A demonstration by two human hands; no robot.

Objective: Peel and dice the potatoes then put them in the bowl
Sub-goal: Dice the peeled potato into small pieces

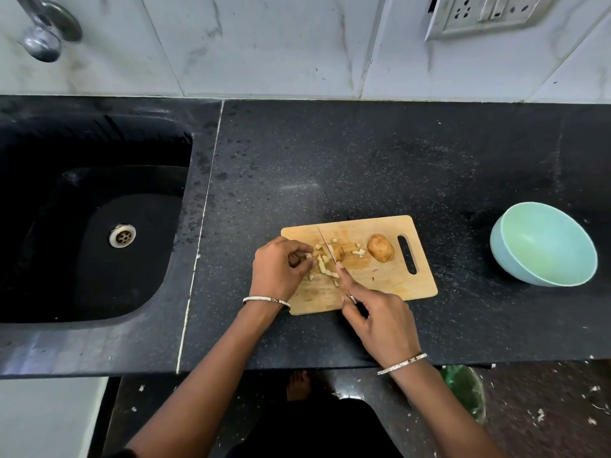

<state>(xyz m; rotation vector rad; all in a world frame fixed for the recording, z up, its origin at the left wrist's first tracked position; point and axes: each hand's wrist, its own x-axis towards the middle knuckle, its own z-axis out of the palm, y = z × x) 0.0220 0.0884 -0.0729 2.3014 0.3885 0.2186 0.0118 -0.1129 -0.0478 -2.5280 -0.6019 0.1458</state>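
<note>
A wooden cutting board lies on the black counter. On it are several small diced potato pieces, a partly cut potato chunk and a whole unpeeled potato near the board's handle slot. My right hand grips a knife by its handle, with the forefinger along the blade's back; the blade lies across the potato pieces. My left hand is at the board's left end, its fingers curled and pinching a small potato piece. A light green bowl sits tilted to the right, with nothing visible inside.
A black sink with a metal drain is sunk into the counter on the left, with a tap above it. A wall socket panel is at the top right. A green bin stands on the floor below the counter edge.
</note>
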